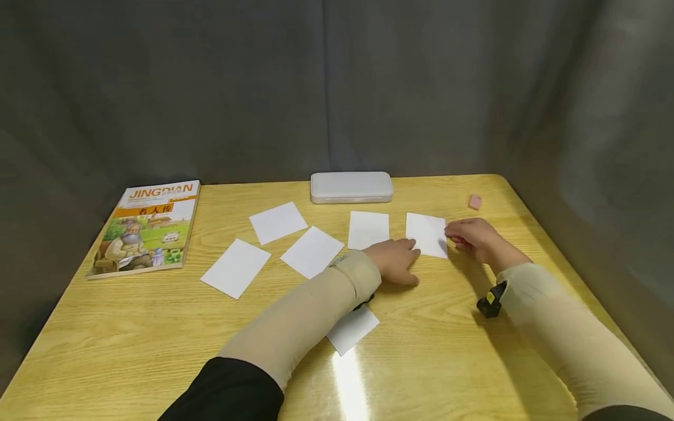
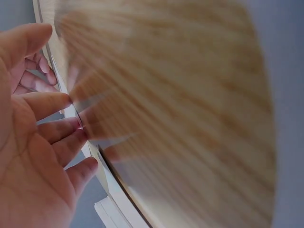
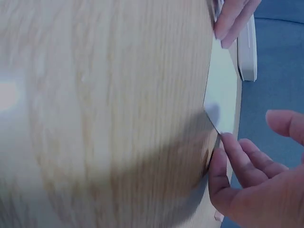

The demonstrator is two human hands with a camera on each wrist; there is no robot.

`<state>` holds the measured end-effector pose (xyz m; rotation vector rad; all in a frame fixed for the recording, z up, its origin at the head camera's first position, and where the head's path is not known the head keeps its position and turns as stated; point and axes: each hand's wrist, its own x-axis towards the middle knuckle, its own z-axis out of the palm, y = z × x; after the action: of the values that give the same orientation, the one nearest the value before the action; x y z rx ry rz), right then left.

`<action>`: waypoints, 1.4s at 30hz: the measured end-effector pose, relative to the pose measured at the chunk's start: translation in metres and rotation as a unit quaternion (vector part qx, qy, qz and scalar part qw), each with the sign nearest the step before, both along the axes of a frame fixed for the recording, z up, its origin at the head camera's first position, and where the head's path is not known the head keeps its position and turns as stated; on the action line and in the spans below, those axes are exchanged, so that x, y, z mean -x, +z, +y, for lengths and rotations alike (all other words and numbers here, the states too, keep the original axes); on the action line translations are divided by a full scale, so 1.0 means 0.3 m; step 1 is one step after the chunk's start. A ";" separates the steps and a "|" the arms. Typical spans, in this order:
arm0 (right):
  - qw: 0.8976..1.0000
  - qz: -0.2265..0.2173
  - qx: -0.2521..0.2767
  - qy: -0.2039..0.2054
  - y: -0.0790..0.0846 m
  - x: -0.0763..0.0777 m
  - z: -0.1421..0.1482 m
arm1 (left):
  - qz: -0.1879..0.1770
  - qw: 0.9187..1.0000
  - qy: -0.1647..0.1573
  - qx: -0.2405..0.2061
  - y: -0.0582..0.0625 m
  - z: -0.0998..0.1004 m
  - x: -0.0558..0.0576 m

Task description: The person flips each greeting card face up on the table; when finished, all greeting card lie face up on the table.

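Observation:
In the head view a white card (image 1: 427,234) lies on the wooden table between both hands. My left hand (image 1: 396,262) reaches in from the left, its fingers straight and the fingertips over the card's left edge. At the card's right edge is my right hand (image 1: 474,234), fingertips right at the paper. The right wrist view shows the right fingers (image 3: 242,166) slightly bent at a corner of the card (image 3: 222,90), the thumb held apart. The left wrist view shows the left hand (image 2: 42,137) with fingers spread low at the tabletop.
More white cards lie left of the hands, among them a card (image 1: 368,229) beside this one and a card (image 1: 354,330) partly under the left forearm. A white case (image 1: 351,187) stands at the back edge, a pink eraser (image 1: 475,202) back right, a book (image 1: 150,231) far left.

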<state>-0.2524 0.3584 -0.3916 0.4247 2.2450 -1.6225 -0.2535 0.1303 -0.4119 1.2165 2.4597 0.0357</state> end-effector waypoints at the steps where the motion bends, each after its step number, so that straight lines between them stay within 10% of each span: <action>1: 1.000 0.000 0.006 -0.008 0.000 -0.003 -0.002 | 0.000 1.000 -0.001 -0.001 0.000 -0.001 -0.002; 14: 0.998 0.019 0.042 -0.033 -0.035 -0.003 0.014 | -0.048 0.996 0.012 -0.080 0.003 -0.015 0.005; 18: 0.998 0.024 0.059 -0.021 -0.037 -0.002 0.022 | -0.096 0.976 0.093 -0.169 0.000 -0.014 0.022; 21: 0.997 0.027 0.064 -0.017 -0.032 0.002 0.020 | -0.158 0.934 0.196 -0.255 0.012 -0.017 0.029; 27: 0.996 0.037 0.081 -0.017 -0.012 0.000 0.016 | -0.346 0.763 0.352 -0.417 0.036 -0.023 0.031; 29: 0.995 0.041 0.087 -0.011 -0.008 -0.001 0.013 | -0.377 0.727 0.375 -0.434 0.038 -0.027 0.029; 36: 0.994 0.049 0.101 0.004 0.006 -0.006 -0.005 | -0.416 0.681 0.402 -0.449 0.042 -0.041 0.035; 42: 0.991 0.058 0.117 0.024 0.013 -0.007 -0.016 | -0.424 0.667 0.412 -0.453 0.052 -0.061 0.042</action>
<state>-0.2504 0.3534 -0.3879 0.2184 2.0905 -1.9010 -0.2659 0.1119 -0.3963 0.0308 1.7926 1.7821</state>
